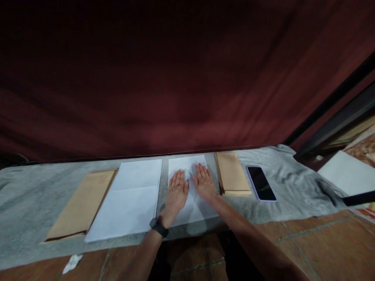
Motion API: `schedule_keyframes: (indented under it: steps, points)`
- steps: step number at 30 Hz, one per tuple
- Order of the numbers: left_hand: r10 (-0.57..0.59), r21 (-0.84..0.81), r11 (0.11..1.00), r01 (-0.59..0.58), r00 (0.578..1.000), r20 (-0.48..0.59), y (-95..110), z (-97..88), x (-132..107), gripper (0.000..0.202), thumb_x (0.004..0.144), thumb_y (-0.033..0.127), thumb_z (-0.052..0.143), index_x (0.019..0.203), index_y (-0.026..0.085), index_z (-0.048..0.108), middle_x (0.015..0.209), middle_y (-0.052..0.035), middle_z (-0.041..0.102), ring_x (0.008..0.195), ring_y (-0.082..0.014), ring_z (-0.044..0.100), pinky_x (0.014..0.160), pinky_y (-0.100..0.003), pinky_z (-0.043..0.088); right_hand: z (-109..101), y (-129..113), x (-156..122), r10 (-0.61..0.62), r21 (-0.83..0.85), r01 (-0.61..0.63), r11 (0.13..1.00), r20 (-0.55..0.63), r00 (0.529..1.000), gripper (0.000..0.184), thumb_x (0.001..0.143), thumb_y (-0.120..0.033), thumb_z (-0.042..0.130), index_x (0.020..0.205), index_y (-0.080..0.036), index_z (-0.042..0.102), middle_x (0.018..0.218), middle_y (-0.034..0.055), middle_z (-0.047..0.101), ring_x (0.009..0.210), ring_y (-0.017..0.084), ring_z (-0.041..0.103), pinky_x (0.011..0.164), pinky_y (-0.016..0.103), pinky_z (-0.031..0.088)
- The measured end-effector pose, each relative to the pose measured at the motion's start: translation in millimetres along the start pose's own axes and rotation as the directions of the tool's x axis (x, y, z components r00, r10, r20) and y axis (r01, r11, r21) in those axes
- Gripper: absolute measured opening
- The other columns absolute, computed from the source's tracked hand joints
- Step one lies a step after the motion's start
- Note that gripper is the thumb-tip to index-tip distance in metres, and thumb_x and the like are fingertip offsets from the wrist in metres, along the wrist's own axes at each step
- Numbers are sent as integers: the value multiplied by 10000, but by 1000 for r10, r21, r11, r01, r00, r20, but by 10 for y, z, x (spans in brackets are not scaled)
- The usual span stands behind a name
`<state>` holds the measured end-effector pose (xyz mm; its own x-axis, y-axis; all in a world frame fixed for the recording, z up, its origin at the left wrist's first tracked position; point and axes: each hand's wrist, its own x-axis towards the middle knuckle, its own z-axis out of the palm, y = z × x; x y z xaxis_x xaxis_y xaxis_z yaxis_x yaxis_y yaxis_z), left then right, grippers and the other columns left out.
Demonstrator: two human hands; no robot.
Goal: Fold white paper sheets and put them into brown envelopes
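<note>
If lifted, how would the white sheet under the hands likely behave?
The white sheet looks paper-thin, so it is probably light and floppy. Lying flat on the grey cloth, its edge may be hard to catch.

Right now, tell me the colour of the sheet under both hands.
The sheet is white, showing best in the head view.

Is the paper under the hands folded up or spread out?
Spread out: the paper lies flat on the cloth, both far corners showing, the left hand and right hand palm-down on it.
</note>
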<state>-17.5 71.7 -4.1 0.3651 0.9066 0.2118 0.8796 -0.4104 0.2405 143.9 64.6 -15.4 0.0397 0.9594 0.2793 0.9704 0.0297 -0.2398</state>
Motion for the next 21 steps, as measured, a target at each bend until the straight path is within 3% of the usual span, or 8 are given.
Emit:
schedule_keyframes:
  steps: [2, 5, 13, 17, 21]
  points:
    - [65, -9, 998, -65, 996, 58, 143, 19, -182, 558, 1030, 286, 267, 1539, 73, 353, 1609, -149, 348, 1523, -266, 248, 1236, -482, 274, -3, -79, -208, -109, 26, 108, 994, 59, 992, 521, 1048, -272, 306, 1546, -131, 371, 1630, 102, 308, 1508, 219, 291, 1231, 434, 247]
    - [109, 14, 994, -111, 990, 88, 223, 41, -402, 556, 1035, 317, 283, 1544, 106, 355, 1610, -130, 349, 1522, -256, 251, 1243, -499, 257, -32, -85, -429, -175, 36, 172, 984, 101, 979, 519, 1040, -276, 346, 1539, -141, 387, 1619, 105, 327, 1502, 222, 306, 1238, 453, 237]
    - [124, 72, 989, -127, 991, 49, 12, -109, -708, 606, 1025, 453, 356, 1544, 140, 372, 1592, -160, 367, 1494, -282, 326, 1218, -515, 292, -212, 200, -683, -173, -3, 173, 985, 13, 985, 537, 1038, -327, 406, 1523, -98, 407, 1569, 145, 419, 1469, 244, 375, 1216, 447, 293]
    - [219, 65, 972, -226, 970, 104, -78, -274, -899, 616, 993, 508, 440, 1514, 179, 432, 1588, -154, 376, 1486, -313, 341, 1212, -574, 261, -341, 295, -928, -248, -3, 249, 969, 93, 964, 547, 1031, -357, 434, 1525, -123, 411, 1589, 142, 389, 1473, 267, 366, 1213, 467, 290]
    - [290, 23, 952, -304, 928, 235, -109, -447, -1038, 567, 962, 371, 505, 1502, 211, 445, 1587, -114, 391, 1490, -285, 338, 1222, -588, 218, -536, 365, -1123, -336, 36, 336, 941, 199, 920, 599, 1007, -416, 492, 1531, -140, 406, 1627, 162, 301, 1499, 295, 308, 1224, 499, 258]
